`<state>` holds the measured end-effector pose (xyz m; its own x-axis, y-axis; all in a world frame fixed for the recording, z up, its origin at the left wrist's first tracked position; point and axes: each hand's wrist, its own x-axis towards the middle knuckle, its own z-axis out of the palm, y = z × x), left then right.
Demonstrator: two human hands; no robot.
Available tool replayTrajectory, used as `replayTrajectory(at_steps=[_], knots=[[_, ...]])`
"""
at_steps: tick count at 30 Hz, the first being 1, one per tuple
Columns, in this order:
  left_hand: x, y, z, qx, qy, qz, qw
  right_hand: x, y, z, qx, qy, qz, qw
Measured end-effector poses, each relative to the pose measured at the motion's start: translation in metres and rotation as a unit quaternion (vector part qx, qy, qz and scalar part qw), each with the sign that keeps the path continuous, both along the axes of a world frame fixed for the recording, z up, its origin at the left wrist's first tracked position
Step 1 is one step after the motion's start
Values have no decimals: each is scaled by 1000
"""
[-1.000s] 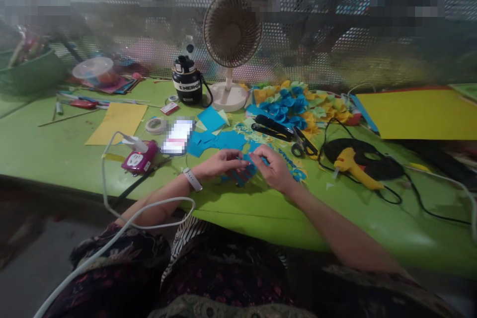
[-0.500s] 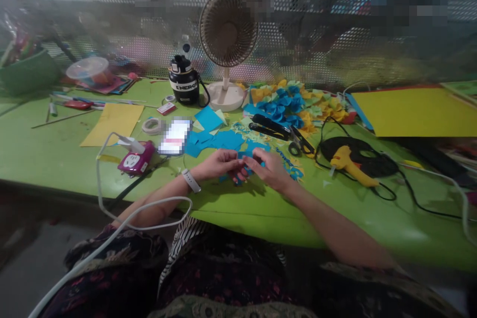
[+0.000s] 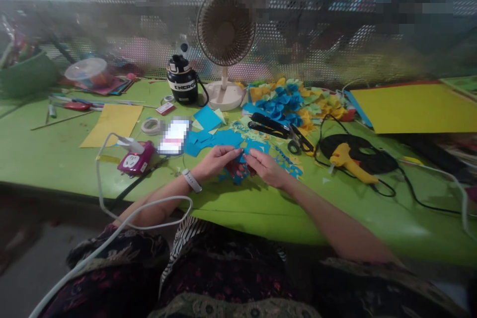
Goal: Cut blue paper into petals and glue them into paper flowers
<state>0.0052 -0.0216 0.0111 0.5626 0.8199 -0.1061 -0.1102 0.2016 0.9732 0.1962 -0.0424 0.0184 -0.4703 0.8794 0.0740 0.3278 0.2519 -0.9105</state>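
Close together over the near middle of the table, my left hand (image 3: 222,160) and my right hand (image 3: 264,165) both pinch a small piece of blue paper (image 3: 242,157). Thumbs and forefingers meet on it, and the fingers hide most of its shape. Blue paper sheets (image 3: 229,138) lie just beyond my hands, with thin paper scraps (image 3: 288,161) scattered to the right. A black stapler (image 3: 269,125) and a pair of scissors (image 3: 298,144) rest behind my right hand.
Blue, yellow and green paper petals (image 3: 294,102) are heaped at the back, beside a fan (image 3: 225,97) and a black bottle (image 3: 182,82). To the right lies a yellow glue gun (image 3: 352,164). A phone (image 3: 174,136), tape roll (image 3: 151,126) and purple power adapter (image 3: 137,159) stand left.
My thumbs have shifted on the blue paper: the left thumb has straightened and now meets the right at its upper edge. The whole view has moved slightly.
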Motion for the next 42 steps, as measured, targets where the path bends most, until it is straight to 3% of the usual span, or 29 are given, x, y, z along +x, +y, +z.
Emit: replayTrajectory(at_steps=[6, 12, 15, 17, 19, 21, 23, 26, 31, 36, 42], knots=[[1, -1, -3, 35, 3, 66, 997, 2, 1, 1, 4, 5, -7, 1000], [-2, 2, -6, -17, -13, 44, 999, 1, 3, -1, -22, 23, -4, 999], [-3, 5, -4, -21, -22, 74, 997, 6, 9, 3, -57, 30, 9, 998], [-3, 7, -3, -25, -30, 108, 993, 19, 15, 10, -56, -8, 8, 998], [-4, 9, -2, -31, -34, 126, 991, 41, 23, 19, -6, -120, -22, 993], [-5, 10, -2, -32, -31, 128, 991, 68, 32, 27, 83, -280, -136, 947], [-5, 11, -3, -29, -30, 132, 990, 94, 42, 30, 118, -398, -249, 875], [-3, 11, -4, -27, -37, 150, 988, 116, 55, 25, 68, -520, -278, 805], [-2, 13, -3, -43, -41, 163, 985, 118, 65, 16, 29, -572, -276, 772], [-1, 14, -2, -62, -79, 164, 981, 116, 66, 21, -17, -603, -285, 745], [-1, 13, 3, -97, -108, 161, 976, 122, 64, 29, -31, -612, -280, 739]])
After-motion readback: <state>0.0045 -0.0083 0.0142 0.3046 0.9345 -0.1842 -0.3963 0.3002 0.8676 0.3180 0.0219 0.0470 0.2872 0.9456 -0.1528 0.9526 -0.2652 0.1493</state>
